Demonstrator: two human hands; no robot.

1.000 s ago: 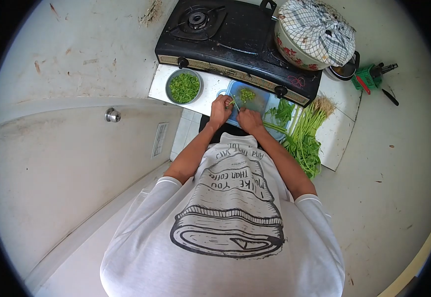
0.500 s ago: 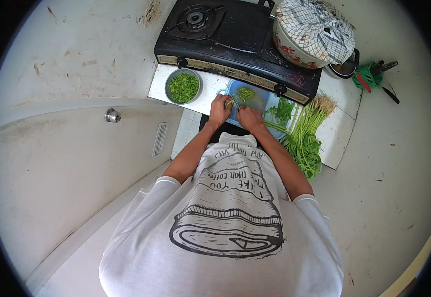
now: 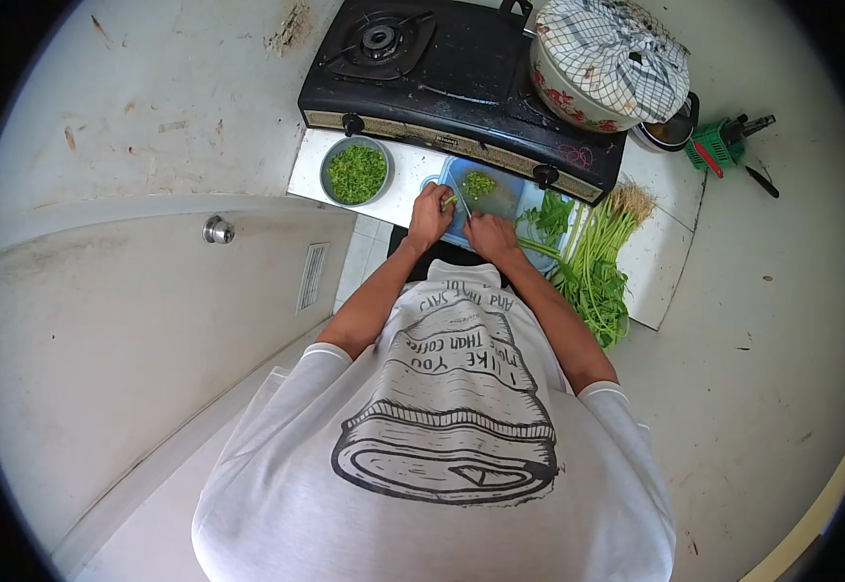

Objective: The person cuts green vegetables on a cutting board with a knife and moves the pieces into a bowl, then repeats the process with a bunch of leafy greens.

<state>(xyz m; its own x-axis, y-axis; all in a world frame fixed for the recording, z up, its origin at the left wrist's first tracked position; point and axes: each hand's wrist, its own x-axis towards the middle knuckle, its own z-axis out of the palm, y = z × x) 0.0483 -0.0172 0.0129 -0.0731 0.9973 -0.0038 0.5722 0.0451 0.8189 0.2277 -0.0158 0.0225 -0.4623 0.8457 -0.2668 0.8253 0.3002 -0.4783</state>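
My left hand (image 3: 429, 215) is closed around some green stems (image 3: 448, 202) at the left side of the blue cutting board (image 3: 508, 197). Gripped in my right hand (image 3: 490, 237) is a knife (image 3: 464, 203), its blade slanting across the board beside the stems. Just beyond the blade lies a small heap of chopped greens (image 3: 478, 184). A grey bowl (image 3: 326, 184) of finely chopped greens (image 3: 356, 175) stands to the left. On the right, a bunch of long leafy stems with roots (image 3: 597, 254) hangs over the counter edge, near some loose leaves (image 3: 550, 215).
Behind the board stands a black two-burner gas stove (image 3: 471, 82). A floral pot (image 3: 577, 102) wrapped in checked cloth (image 3: 616, 58) sits on its right side. Further right are a green basket (image 3: 716, 147) of utensils and a black-handled knife (image 3: 763, 181). A door knob (image 3: 218, 230) projects at left.
The view has shifted very slightly. Both hands stay at the board with the same hold on the stems and the knife.
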